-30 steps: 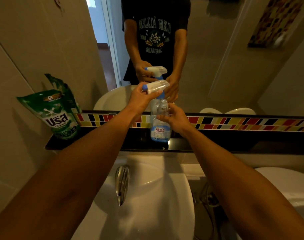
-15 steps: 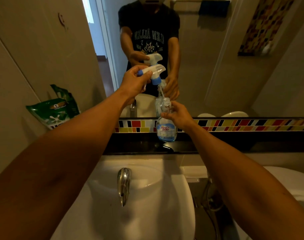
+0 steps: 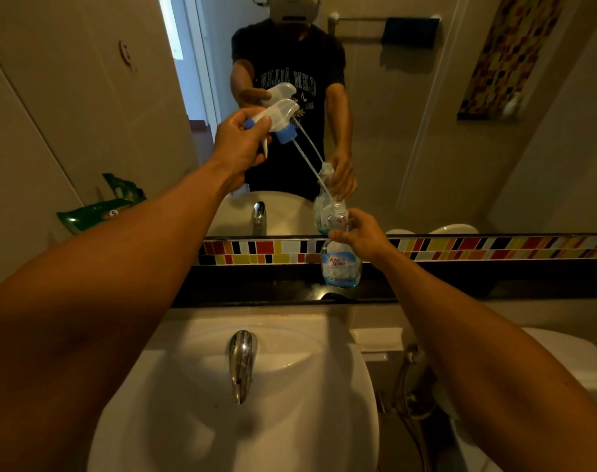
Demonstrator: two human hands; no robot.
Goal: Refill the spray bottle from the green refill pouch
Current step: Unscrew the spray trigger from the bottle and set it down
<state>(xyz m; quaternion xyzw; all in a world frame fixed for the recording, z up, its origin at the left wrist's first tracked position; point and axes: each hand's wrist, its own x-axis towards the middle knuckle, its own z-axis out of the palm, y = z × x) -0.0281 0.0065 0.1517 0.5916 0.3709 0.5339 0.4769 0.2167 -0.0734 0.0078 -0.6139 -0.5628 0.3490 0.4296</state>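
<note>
A clear spray bottle [image 3: 339, 267] with a little blue liquid stands on the black ledge [image 3: 256, 291] under the mirror. My right hand [image 3: 361, 235] grips its neck. My left hand [image 3: 241, 141] holds the white trigger head [image 3: 280, 117] with its blue collar up and to the left; its thin dip tube [image 3: 310, 168] slants down, its lower end still inside the bottle's mouth. The green refill pouch [image 3: 93, 212] leans against the left wall, mostly hidden behind my left forearm.
A white basin [image 3: 290, 403] with a chrome tap [image 3: 241, 362] lies below the ledge. A band of coloured tiles [image 3: 460, 247] runs under the mirror. A toilet [image 3: 569, 359] and a hose sprayer [image 3: 406, 379] are at the lower right.
My left hand has lifted the trigger head off the bottle and carried it up and left, drawing the dip tube almost out. My right hand has kept the bottle on the ledge.
</note>
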